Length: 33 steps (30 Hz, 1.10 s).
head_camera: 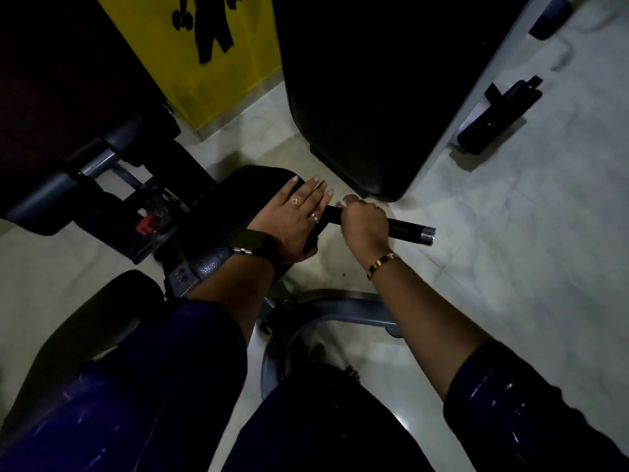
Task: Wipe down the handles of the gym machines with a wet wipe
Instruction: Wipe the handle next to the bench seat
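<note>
Right hand (366, 226) grips the black handle (408, 229), fingers curled round it; the metal-capped end projects rightward. Left hand (292, 216) rests flat, fingers straight, on the seat pad (238, 192), just beside the handle. Beyond stands a yellow sign (211, 80).

Your black handle (405, 230), silver cap at its right end, lies nearly level, gripped mid-length by your right hand (366, 226).

The pale tiled floor (510, 233) carries a curved grey machine frame (340, 306) near the camera and a black machine housing (357, 97) (dim, detail unclear) beyond.
</note>
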Tool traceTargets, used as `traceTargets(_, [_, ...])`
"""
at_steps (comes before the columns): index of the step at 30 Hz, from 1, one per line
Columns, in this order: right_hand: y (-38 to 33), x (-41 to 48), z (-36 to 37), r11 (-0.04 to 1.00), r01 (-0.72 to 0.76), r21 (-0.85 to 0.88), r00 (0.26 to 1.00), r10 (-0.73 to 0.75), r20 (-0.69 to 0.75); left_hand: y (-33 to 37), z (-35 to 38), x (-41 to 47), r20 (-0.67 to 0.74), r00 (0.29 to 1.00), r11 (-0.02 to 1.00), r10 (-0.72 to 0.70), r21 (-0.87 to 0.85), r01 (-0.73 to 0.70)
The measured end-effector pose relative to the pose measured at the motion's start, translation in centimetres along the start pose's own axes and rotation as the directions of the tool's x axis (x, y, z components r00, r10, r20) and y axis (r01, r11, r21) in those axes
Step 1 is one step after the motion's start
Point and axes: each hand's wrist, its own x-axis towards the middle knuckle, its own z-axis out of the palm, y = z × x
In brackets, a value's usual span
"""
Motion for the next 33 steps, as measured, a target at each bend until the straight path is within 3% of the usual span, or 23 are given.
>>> traceTargets(2, [-0.4,0.4,0.4,0.982,0.186,-0.005,0.982,-0.186,-0.027,0.0,0.1,0.0,-0.002,1.000,1.000,0.002,-0.015,-0.002])
traceTargets(5, [2.1,-0.6,1.7,0.864,0.481,-0.149,0.862,-0.497,-0.099,0.0,0.1,0.0,0.022,1.000,1.000,0.008,-0.003,-0.007])
traceTargets(9, [7.8,-2.4,1.5,0.665,0.663,-0.343,0.706,-0.708,-0.011,0.0,-0.4,-0.2,0.020,1.000,1.000,-0.001,-0.006,0.001])
traceTargets(14, [13.5,-4.4,-1.4,0.458,0.733,-0.503,0.598,-0.786,0.157,0.1,-0.5,-0.5,0.015,1.000,1.000,-0.005,0.010,0.005])
traceTargets(17, [14.8,-6.3,-2.3,0.444,0.720,-0.533,0.598,-0.787,0.153,-0.1,-0.8,-0.8,0.024,1.000,1.000,-0.002,0.004,0.002])
traceTargets(20, [14.2,-7.8,-3.3,0.597,0.703,-0.386,0.677,-0.728,0.105,0.0,-1.2,-0.9,0.048,0.999,0.999,-0.022,-0.038,0.024])
traceTargets(22, [13.5,-8.2,-4.2,0.801,0.591,-0.095,0.807,-0.587,0.069,0.4,-1.8,-0.8,0.087,0.995,0.991,-0.048,-0.119,0.058])
traceTargets(23, [12.5,-8.3,-4.9,0.891,0.434,0.131,0.894,-0.444,0.061,0.6,-2.2,-0.7,0.106,0.992,0.982,-0.065,-0.172,0.083])
traceTargets(24, [11.2,-8.2,-6.0,0.909,0.239,0.342,0.954,-0.286,0.093,0.8,-2.7,-0.6,0.125,0.988,0.965,-0.090,-0.235,0.118])
traceTargets(26, [8.6,-7.6,-8.0,0.729,-0.077,0.681,0.982,-0.062,0.178,1.1,-3.6,-0.3,0.151,0.980,0.897,-0.131,-0.402,0.182])
traceTargets(28, [6.9,-6.9,-9.7,0.383,-0.265,0.885,0.958,0.004,0.285,1.4,-4.9,-0.2,0.178,0.965,0.736,-0.193,-0.623,0.263])
traceTargets(29, [6.3,-6.5,-10.6,0.234,-0.297,0.926,0.951,-0.013,0.308,1.8,-5.5,-0.3,0.203,0.941,0.568,-0.271,-0.756,0.326])
traceTargets(31, [5.5,-6.1,-11.9,0.037,-0.301,0.953,0.951,-0.066,0.303,2.7,-7.0,-0.3,0.341,0.845,0.006,-0.413,-0.927,0.376])
traceTargets(32, [5.3,-6.0,-12.3,-0.033,-0.296,0.955,0.952,-0.089,0.292,3.1,-7.6,-0.2,0.415,0.799,-0.279,-0.435,-0.906,0.318])
traceTargets(33, [4.9,-5.9,-12.7,-0.087,-0.291,0.953,0.954,-0.107,0.282,3.3,-8.4,-0.3,0.470,0.773,-0.500,-0.426,-0.834,0.231])
